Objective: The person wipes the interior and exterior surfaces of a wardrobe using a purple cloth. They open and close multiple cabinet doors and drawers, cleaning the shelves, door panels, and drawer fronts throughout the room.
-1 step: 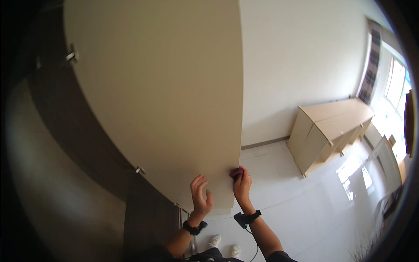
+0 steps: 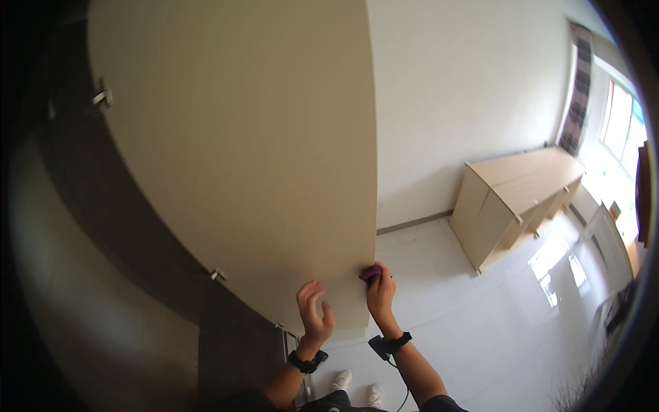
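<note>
A tall cream cabinet door [image 2: 240, 151] stands swung out in front of me, with metal hinges [image 2: 218, 275] along its left edge. My right hand [image 2: 381, 292] is closed round a folded purple cloth [image 2: 371, 273], which it presses at the door's free right edge, low down. Part of the cloth is hidden by the fingers. My left hand [image 2: 316, 312] is raised close to the lower part of the door, fingers apart and slightly curled, holding nothing. Whether its fingertips touch the panel I cannot tell. Both wrists wear black bands with small devices.
The dark cabinet interior [image 2: 233, 343] lies left of the door. A light wooden desk [image 2: 525, 175] stands by the far wall at right, near a window [image 2: 621, 123] and a curtain [image 2: 578, 89]. Glossy pale tiles [image 2: 473, 343] cover the floor, and my white shoes [image 2: 342, 379] show below.
The view has shifted slightly, so the door's upper part sits a little further left. Both hands keep nearly the same pose, the right one still holding the cloth at the edge.
</note>
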{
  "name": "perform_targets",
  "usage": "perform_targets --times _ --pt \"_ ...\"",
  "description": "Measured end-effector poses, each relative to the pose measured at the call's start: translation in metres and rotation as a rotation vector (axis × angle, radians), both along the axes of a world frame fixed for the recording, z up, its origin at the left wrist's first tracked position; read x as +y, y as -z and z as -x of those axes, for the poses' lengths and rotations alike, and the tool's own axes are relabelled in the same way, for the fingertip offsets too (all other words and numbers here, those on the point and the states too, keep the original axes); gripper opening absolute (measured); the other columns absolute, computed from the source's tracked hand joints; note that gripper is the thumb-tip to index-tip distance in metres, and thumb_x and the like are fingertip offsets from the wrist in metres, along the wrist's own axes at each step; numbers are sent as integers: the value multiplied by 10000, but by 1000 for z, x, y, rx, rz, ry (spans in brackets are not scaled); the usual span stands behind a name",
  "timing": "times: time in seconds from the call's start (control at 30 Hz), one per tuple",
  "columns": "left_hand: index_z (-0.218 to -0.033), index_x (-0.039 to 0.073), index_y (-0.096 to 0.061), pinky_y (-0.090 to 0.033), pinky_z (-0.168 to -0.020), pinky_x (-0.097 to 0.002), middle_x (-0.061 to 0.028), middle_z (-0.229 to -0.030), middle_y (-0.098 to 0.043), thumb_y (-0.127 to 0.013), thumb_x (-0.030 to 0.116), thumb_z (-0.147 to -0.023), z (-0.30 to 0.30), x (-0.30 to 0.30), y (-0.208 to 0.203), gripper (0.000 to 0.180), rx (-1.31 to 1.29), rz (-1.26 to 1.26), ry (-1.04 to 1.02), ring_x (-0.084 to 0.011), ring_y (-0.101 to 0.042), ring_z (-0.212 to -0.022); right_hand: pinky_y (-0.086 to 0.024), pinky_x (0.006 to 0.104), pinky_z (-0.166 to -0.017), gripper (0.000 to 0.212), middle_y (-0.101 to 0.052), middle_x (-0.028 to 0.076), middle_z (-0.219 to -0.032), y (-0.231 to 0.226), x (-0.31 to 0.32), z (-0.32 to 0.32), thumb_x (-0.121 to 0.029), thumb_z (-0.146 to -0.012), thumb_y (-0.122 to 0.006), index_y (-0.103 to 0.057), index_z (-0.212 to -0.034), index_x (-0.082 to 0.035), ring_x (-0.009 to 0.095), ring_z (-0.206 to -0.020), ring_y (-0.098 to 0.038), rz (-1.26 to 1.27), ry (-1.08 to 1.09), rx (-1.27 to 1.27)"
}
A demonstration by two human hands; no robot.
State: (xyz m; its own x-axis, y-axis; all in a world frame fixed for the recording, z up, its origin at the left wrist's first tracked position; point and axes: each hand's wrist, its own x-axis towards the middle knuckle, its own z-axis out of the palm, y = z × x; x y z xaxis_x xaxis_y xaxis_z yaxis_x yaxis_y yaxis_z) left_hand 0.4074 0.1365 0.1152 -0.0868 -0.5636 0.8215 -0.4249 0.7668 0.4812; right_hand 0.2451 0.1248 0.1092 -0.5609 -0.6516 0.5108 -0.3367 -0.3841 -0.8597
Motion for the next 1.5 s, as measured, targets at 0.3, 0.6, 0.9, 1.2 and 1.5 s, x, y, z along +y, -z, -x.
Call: perform_targets --times 0.3,0.6,0.9,1.2,1.5 --pt "-924 30 -560 -480 -798 -398 -169 -1077 -559 -550 -24 -824 -8 -51 12 114 -41 64 242 -286 -575 -907 -543 329 -782 291 -723 80 -876 36 -2 -17 128 -878 -460 -520 -1135 6 262 -872 -687 -35 160 4" --pt "-1160 17 -569 -488 -856 -394 -170 -1149 -567 -658 27 -780 16 -4 -23 390 -467 -81 799 -323 -584 -1008 -546 339 -680 212 -714 140 -952 62 95 -23 39 -895 -504 -578 -1094 20 261 -823 -699 -119 145 58" --pt "-1178 40 -615 -520 -742 -354 -103 -1111 -620 -651 128 -815 36 30 53 375 -875 70 1081 -256 -643 -860 -519 386 -664 176 -654 184 -849 131 186 -36 51 -844 -543 -604 -1009 39 351 -745 -641 -287 -12 -92" --pt "-1048 46 -641 -528 -688 -329 -76 -895 -660 -611 80 -768 0 -1 135 283 -924 166 1034 -237 -655 -779 -523 343 -720 297 -687 150 -969 228 188 -46 81 -828 -571 -630 -1107 -1 281 -845 -666 -308 27 168" --pt "-1077 67 -636 -450 -451 -362 -77 -526 -555 -605 100 -845 -85 -38 116 236 -887 12 645 -266 -580 -459 -509 300 -833 307 -711 138 -986 227 191 -51 111 -843 -563 -597 -1135 26 209 -925 -686 -286 444 180"
